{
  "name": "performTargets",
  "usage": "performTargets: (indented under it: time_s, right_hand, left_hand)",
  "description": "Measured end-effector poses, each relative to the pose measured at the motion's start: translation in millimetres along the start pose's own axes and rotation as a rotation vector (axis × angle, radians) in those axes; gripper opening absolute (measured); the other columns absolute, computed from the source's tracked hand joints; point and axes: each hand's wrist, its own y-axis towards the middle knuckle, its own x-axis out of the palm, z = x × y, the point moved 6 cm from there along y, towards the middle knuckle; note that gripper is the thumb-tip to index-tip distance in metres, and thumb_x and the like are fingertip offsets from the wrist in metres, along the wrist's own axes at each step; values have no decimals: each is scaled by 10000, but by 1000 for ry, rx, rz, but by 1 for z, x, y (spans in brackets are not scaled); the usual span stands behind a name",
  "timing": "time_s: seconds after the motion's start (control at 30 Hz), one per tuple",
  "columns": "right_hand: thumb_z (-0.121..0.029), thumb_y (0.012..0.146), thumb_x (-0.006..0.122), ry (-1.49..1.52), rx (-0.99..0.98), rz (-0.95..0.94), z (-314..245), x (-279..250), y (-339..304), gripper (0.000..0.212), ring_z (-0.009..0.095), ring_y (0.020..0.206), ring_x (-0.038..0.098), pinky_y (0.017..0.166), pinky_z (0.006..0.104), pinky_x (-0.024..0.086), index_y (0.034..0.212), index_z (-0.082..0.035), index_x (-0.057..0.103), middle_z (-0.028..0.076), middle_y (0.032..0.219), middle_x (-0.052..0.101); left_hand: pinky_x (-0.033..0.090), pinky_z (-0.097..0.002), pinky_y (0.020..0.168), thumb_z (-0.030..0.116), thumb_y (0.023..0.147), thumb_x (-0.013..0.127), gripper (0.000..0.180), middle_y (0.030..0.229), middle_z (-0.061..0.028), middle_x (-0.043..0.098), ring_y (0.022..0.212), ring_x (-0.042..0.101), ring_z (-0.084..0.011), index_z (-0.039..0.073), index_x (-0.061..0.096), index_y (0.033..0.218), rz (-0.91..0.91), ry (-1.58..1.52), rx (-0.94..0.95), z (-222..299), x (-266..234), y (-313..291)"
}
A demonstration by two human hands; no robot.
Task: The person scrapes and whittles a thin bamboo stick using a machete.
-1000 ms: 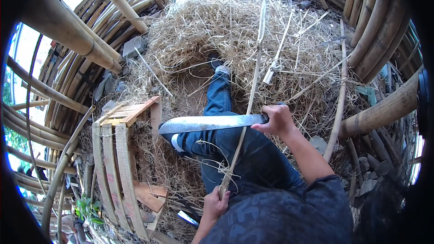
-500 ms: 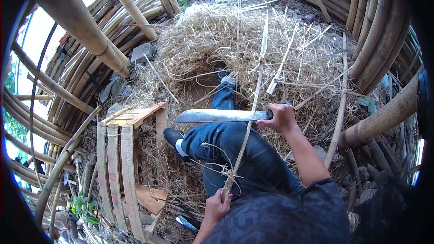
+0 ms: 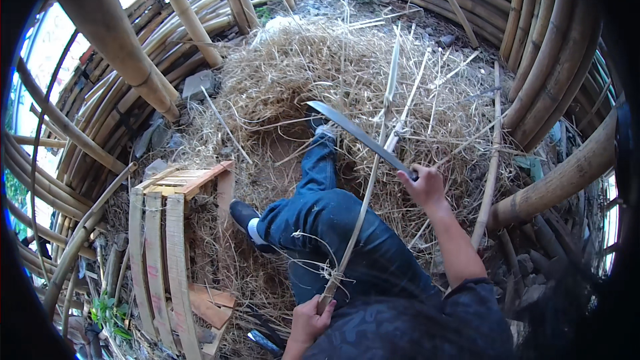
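Note:
My right hand (image 3: 427,189) is closed round the handle of a machete (image 3: 357,133), whose long blade slants up and left. The blade crosses a long bamboo strip (image 3: 365,208); whether it touches the strip I cannot tell. My left hand (image 3: 312,320) grips the near end of that strip close to my body. Thin curled shavings (image 3: 327,270) cling to the strip just beyond the left hand. From there the strip runs away over my thigh toward a heap of pale shavings (image 3: 287,60).
A wooden slatted crate (image 3: 153,260) stands at my left. Thick bamboo poles (image 3: 127,40) rise at the far left, with stacked poles along the back. Another thick pole (image 3: 560,173) leans at the right. Loose split pieces (image 3: 490,167) lie on the shavings.
The machete has swung from lying level to a slant, its tip now farther away. My right hand has turned with it. The left hand keeps its hold on the strip.

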Motion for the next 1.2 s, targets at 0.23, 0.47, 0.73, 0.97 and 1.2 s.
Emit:
performTargets:
  time_s: [0.23,0.47,0.73,0.97,1.2]
  right_hand:
    - [-690,749,650,314,-159,-114,-73,1,-49,642,338,552,634,528,418,500,676,-52,622,148,551,582]
    - [-741,682,657,156,-393,-168,-110,-15,-55,677,331,539,631,514,411,499,603,-72,581,139,525,571]
    - [-713,679,681,114,-290,-102,-86,0,-32,643,308,550,649,533,415,511,651,-72,631,131,552,602]
    - [-792,770,510,74,-34,-111,-25,14,21,767,323,594,659,561,432,508,681,-43,649,155,574,605]
    - [-702,811,561,352,78,-60,-2,5,-22,694,309,566,628,537,414,453,641,-32,615,125,543,576]
  left_hand:
    - [401,-254,563,268,916,669,282,651,29,575,612,511,-67,33,619,768,-364,-490,-460,-20,17,-1]
    - [347,-237,564,256,982,567,281,674,71,498,629,421,-42,60,591,782,-565,-766,-535,-51,38,-12]
    - [359,-276,550,195,982,540,227,632,6,440,627,368,-75,-20,594,936,-412,-435,-292,-13,23,-4]
    - [400,-283,569,173,972,544,242,637,-56,480,621,411,-91,-25,614,1091,-387,-317,-301,-4,17,-10]
    - [440,-338,573,178,960,548,215,660,-184,550,564,483,-223,-21,612,1014,-349,-296,-250,-15,24,-3]
